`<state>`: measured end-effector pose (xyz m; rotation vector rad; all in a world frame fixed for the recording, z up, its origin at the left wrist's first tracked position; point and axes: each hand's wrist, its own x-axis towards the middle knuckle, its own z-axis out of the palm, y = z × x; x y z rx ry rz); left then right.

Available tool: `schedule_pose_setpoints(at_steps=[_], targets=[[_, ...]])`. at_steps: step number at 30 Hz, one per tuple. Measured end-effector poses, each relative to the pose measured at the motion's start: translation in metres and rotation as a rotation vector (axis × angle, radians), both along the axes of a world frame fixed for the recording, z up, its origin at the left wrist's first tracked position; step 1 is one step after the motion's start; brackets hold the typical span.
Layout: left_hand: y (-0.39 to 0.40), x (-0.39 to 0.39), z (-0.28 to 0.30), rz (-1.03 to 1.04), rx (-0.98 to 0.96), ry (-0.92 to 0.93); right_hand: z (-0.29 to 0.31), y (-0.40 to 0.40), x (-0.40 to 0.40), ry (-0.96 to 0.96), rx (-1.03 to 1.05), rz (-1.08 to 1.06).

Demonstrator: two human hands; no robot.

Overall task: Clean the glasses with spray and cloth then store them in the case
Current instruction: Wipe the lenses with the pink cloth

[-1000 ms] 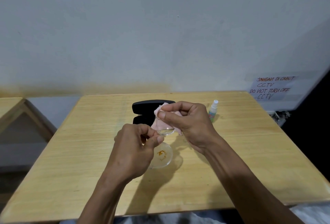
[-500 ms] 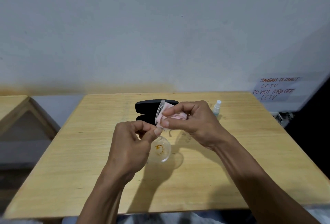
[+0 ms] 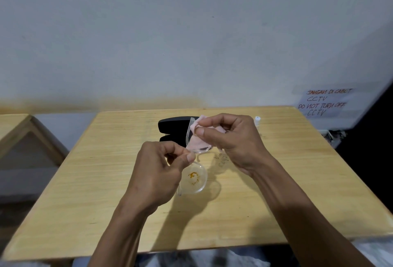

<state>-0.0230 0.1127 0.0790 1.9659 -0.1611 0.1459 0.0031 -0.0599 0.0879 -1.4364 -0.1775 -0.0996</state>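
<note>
Up tilts the clear glasses (image 3: 196, 166); left hand (image 3: 157, 173) pinches the frame, right hand (image 3: 231, 139) pinches pink cloth (image 3: 198, 139) on the lens.

dim, even light; soft shadows fall toward the viewer below the hands (image 3: 191, 156); edges bend, perhaps slightly blurred.

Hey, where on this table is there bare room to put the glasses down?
Bare wood on the table lies left of the left hand, out to the left edge, and right of the right forearm. It is crowded at the far middle, around the black case, cloth, glasses and spray bottle.
</note>
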Motion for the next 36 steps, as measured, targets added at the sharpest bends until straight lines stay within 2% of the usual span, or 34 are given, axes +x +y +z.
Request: schedule_pose_setpoints(at_steps=[9,15,27,32,36], targets=[[-0.001,0.001,-0.002,0.036,-0.122,0.007,0.002,-0.001,0.005,0.029,-0.193,0.098],[-0.001,-0.002,-0.005,0.027,-0.120,0.035,0.004,-0.023,0.004,0.003,-0.271,0.184],[0.000,0.000,0.000,-0.012,-0.035,0.048,-0.001,-0.016,0.005,-0.088,-0.231,-0.041],[-0.002,0.000,-0.002,0.005,-0.039,0.071,-0.005,-0.001,0.010,-0.162,-0.353,-0.204],[0.002,0.003,-0.005,0.089,-0.141,0.085,-0.004,-0.004,0.010,-0.149,-0.188,-0.258]])
